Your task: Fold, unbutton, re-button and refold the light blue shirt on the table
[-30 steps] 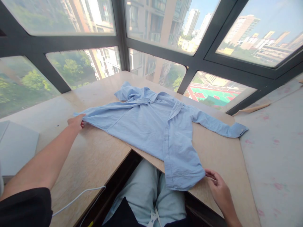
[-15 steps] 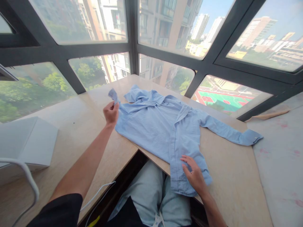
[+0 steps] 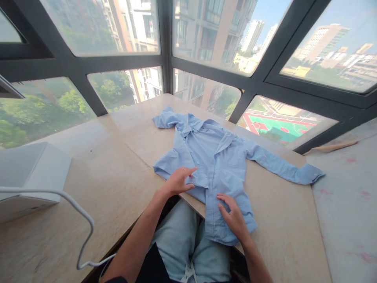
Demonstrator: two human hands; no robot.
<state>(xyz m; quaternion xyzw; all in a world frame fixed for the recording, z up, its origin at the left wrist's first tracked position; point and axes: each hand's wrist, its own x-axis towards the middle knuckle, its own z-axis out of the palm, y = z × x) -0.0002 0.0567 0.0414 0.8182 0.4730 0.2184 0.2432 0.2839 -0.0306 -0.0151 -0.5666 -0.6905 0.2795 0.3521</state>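
Observation:
A light blue long-sleeved shirt (image 3: 226, 169) lies front up across the table corner, its collar toward the windows. One sleeve reaches out to the right and ends in a buttoned cuff; the other is bunched at the upper left. My left hand (image 3: 178, 181) is over the lower edge of the left front panel, index finger and thumb stretched out and apart, with no cloth pinched between them. On the lower right front panel rests my right hand (image 3: 232, 216), open, fingers loosely spread. The shirt's hem hangs slightly over the table edge near my lap.
The beige tabletop (image 3: 103, 173) runs along the windows. At the left stands a white box (image 3: 35, 173), with a white cable (image 3: 85, 214) curving in front of it. Dark window frames (image 3: 167, 47) border the back. A pale flowered surface (image 3: 347, 196) adjoins the right side.
My left hand has let go of the cloth it held raised at the left and moved right and down. The left front panel now lies flatter, nearer the middle. My right hand has hardly moved.

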